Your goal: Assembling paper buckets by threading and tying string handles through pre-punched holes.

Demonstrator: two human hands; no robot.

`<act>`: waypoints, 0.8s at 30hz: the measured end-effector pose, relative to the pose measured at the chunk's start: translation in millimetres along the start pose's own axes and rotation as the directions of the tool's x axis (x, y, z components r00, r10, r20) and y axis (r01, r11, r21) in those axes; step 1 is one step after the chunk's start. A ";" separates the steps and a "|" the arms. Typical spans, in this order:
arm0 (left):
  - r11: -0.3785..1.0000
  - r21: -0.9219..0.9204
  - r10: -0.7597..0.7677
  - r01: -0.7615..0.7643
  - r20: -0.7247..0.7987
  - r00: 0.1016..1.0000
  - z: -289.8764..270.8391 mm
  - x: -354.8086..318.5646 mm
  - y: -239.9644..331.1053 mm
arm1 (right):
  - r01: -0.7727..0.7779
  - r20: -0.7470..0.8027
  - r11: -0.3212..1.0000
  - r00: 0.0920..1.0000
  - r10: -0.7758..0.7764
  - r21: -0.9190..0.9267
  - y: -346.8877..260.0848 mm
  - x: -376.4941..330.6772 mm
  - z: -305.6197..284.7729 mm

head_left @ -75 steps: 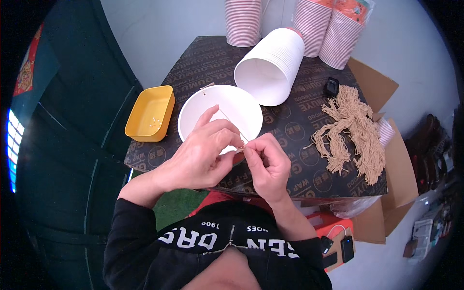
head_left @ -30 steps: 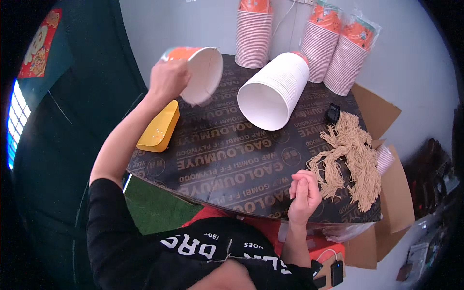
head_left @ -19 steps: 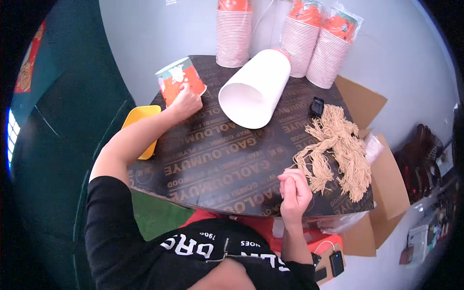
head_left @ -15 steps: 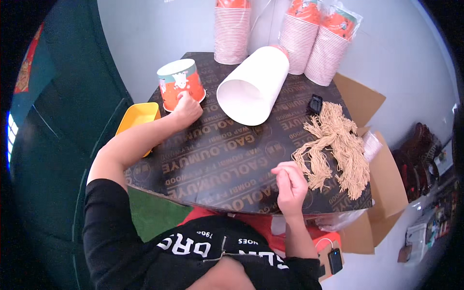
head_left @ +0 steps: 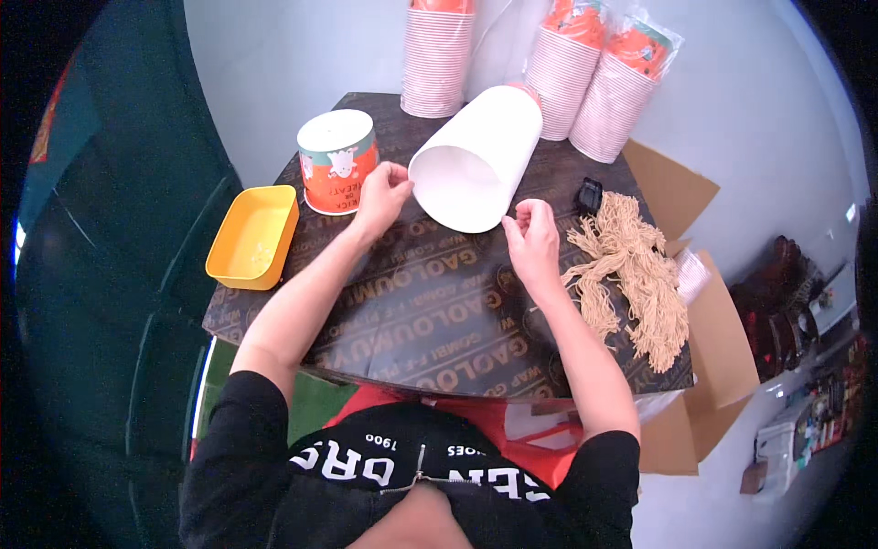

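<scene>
A large white tapered paper sleeve (head_left: 489,156) lies on its side, wide mouth facing me, with some orange at its far end. My left hand (head_left: 384,197) is at the left edge of that mouth, fingers half curled and slightly apart. At the right edge is my right hand (head_left: 534,242), thumb and forefinger parted close to the rim. Whether the fingertips touch the sleeve is hard to tell. An orange and green paper tub (head_left: 337,169), printed with white figures, stands just left of my left hand, white round face up.
A yellow tray (head_left: 251,240) sits at the table's (head_left: 412,320) left edge. Tan strings (head_left: 640,274) in a bundle and a small black object (head_left: 590,195) lie on the right. Wrapped stacks of paper tubs (head_left: 439,64) stand behind. An open cardboard box (head_left: 722,339) is beyond the right edge.
My left hand has left the orange tub and moved right to the white sleeve. My right hand has gone forward from the near edge to the sleeve's mouth, its fingers uncurling.
</scene>
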State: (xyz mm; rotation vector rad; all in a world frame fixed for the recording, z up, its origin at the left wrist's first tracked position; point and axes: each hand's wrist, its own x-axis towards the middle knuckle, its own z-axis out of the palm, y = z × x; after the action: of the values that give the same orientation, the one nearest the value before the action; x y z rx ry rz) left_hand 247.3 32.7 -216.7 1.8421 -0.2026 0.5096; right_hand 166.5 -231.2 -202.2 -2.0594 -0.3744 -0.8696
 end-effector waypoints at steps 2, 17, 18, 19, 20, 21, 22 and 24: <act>0.992 -0.124 -0.034 0.030 -0.027 0.999 7.6 -8.1 -6.9 | 0.009 -0.028 1.000 1.000 -0.009 0.000 8.6 1.5 8.7; 0.992 -0.129 -0.009 0.000 -0.068 0.998 29.1 -28.1 17.2 | -0.048 -0.185 0.986 0.983 0.017 -0.163 9.5 3.1 9.0; 0.985 -0.173 -0.001 -0.012 -0.077 0.997 31.1 -28.6 12.4 | -0.062 -0.185 0.983 0.982 0.029 -0.173 8.8 2.4 8.6; 0.985 -0.175 -0.006 -0.008 -0.080 0.997 30.8 -30.4 15.2 | -0.071 -0.184 0.984 0.982 0.040 -0.163 6.9 2.6 7.7; 0.992 -0.129 -0.013 0.004 -0.073 0.997 30.1 -32.4 18.3 | -0.069 -0.180 0.984 0.983 0.039 -0.164 7.4 1.7 7.3; 0.996 -0.084 -0.020 0.014 -0.068 0.998 28.6 -34.5 21.7 | -0.064 -0.168 0.983 0.985 0.034 -0.173 8.3 0.4 6.1; 0.996 -0.084 -0.022 0.016 -0.072 0.997 25.9 -37.4 24.4 | -0.058 -0.156 0.982 0.987 0.030 -0.182 8.4 -1.7 5.5; 0.998 -0.055 -0.044 0.043 -0.018 0.999 20.1 -41.6 29.1 | -0.068 -0.103 0.978 0.993 0.048 -0.199 7.4 -6.9 4.0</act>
State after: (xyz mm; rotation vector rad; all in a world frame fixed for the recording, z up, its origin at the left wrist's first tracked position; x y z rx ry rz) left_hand 203.9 -0.4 -214.9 1.7844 -0.1617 0.4868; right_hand 167.3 -232.0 -213.0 -2.1908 -0.1771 -1.0037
